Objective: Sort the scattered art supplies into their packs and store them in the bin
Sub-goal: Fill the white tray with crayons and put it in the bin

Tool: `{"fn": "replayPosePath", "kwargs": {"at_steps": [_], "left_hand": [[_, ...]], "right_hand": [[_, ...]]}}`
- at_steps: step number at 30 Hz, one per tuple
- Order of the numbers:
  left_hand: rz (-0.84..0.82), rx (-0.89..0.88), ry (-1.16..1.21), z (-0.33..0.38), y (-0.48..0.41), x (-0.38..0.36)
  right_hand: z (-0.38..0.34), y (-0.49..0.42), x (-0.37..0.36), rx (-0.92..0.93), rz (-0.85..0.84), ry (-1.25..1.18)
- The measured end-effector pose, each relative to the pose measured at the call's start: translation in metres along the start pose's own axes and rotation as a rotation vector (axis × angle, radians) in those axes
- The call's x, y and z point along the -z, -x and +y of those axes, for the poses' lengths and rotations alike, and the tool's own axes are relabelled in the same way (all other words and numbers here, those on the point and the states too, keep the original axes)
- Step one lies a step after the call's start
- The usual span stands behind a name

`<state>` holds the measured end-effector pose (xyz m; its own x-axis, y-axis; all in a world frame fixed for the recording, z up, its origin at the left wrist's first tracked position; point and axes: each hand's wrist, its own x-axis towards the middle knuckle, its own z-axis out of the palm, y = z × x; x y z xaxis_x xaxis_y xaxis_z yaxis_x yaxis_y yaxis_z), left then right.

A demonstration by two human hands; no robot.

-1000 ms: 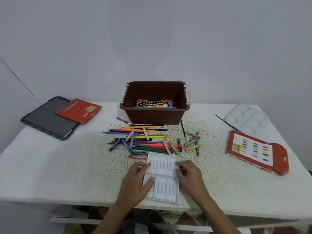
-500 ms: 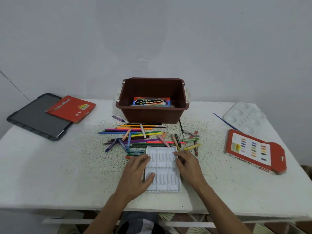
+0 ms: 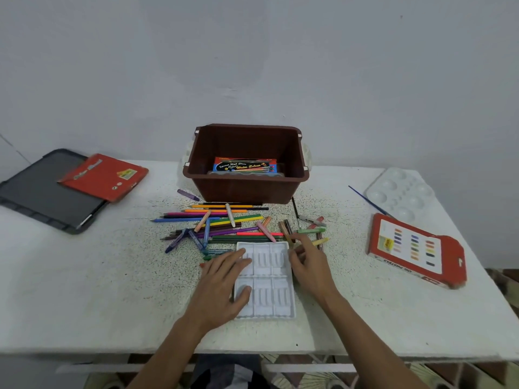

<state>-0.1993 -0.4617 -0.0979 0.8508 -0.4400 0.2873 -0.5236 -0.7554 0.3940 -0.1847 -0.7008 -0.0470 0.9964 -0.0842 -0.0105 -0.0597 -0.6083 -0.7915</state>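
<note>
The left hand (image 3: pixel 224 279), flat and open, is pinning the white tray (image 3: pixel 269 299) under its palm while the right hand (image 3: pixel 309 262), loose and empty, is reaching toward crayons (image 3: pixel 310 230) just past its fingertips, best picked 1 at a time.

The white tray (image 3: pixel 269 300) has slid forward (now against the pencils (image 3: pixel 241 238)).

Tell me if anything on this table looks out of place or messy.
Yes. Crayons and coloured pencils lie scattered criss-cross on the table between the brown bin and the white tray, whose slots are empty. One purple crayon lies apart, left of the bin.
</note>
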Motion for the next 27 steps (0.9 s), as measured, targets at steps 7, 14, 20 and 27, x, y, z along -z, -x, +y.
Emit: {"fn": "replayPosePath", "kwargs": {"at_steps": [7,14,20,27], "left_hand": [[-0.012,-0.005,-0.001,0.001,0.002,-0.002],[-0.006,-0.004,0.005,0.002,0.002,-0.001],[-0.015,0.003,0.013,0.002,0.003,-0.001],[-0.011,-0.011,0.015,0.001,0.003,-0.001]], "right_hand": [[-0.008,-0.022,-0.003,0.005,-0.012,0.210],[-0.011,-0.030,-0.006,-0.059,0.006,0.310],[-0.013,-0.031,-0.008,-0.112,0.051,0.313],[-0.014,-0.030,-0.010,-0.144,0.149,0.260]]}}
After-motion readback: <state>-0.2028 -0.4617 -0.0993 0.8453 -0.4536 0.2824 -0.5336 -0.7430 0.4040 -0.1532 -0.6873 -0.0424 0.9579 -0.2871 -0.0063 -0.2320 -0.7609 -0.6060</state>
